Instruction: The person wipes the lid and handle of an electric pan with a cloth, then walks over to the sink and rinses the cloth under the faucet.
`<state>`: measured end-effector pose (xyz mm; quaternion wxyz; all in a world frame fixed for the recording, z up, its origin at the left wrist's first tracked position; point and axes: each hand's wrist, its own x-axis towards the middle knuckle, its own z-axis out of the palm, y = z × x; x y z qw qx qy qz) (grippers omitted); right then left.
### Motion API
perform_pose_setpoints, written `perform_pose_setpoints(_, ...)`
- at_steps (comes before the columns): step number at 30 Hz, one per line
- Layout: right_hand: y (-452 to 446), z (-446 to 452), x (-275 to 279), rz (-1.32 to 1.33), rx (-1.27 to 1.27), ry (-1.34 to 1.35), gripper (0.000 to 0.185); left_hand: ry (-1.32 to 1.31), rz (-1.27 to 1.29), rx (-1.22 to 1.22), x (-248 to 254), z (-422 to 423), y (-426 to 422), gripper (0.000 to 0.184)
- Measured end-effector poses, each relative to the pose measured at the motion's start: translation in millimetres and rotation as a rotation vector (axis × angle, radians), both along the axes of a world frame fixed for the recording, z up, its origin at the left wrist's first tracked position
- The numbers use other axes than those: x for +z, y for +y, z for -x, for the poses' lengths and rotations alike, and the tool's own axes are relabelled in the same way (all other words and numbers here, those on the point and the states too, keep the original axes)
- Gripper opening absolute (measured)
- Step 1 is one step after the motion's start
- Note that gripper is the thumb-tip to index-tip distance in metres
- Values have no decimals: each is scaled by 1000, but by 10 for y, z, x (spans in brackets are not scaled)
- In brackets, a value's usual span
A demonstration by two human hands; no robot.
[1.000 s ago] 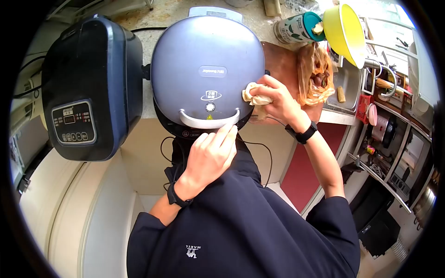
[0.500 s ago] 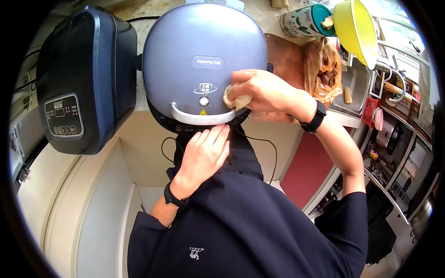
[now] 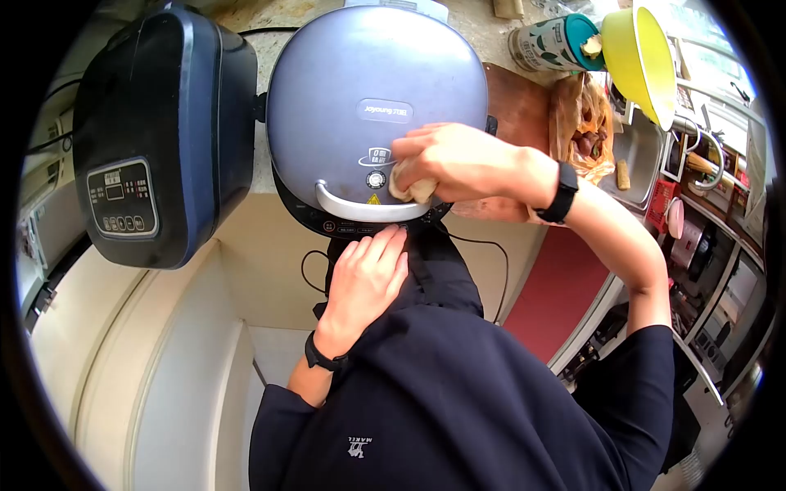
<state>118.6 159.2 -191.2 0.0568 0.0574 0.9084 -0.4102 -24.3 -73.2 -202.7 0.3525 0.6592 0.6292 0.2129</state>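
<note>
While right hand arches over lid at five o'clock, pinching cloth | left hand: six o'clock, fingers nearly together

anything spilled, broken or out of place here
A pale lump sits on the teal lid of a canister, beside the yellow bowl: an odd spot. No spill or damage stands out on the round appliance under the cloth in the right hand.

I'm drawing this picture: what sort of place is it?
Probably a kitchen: I see a rectangular grey metal sink, a bright yellow round bowl, and a round blue-grey appliance with a curved handle.
</note>
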Motion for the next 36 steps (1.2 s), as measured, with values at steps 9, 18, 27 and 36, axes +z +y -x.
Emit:
perform_pose_setpoints(9,-935,-681,-388,-221,-1117,172,45,-97,-39,-48,206,-205,259,59)
perform_pose_setpoints(18,-1230,-633,-475,-165,-1197,269,37,2,-43,-150,172,-453,377,75)
perform_pose_setpoints(27,-625,-553,-331,-231,-858,255,24,19,10,-80,257,-551,549,90)
perform_pose_setpoints(36,494,-359,-382,-385,-821,220,27,-78,83,22,537,-476,924,85)
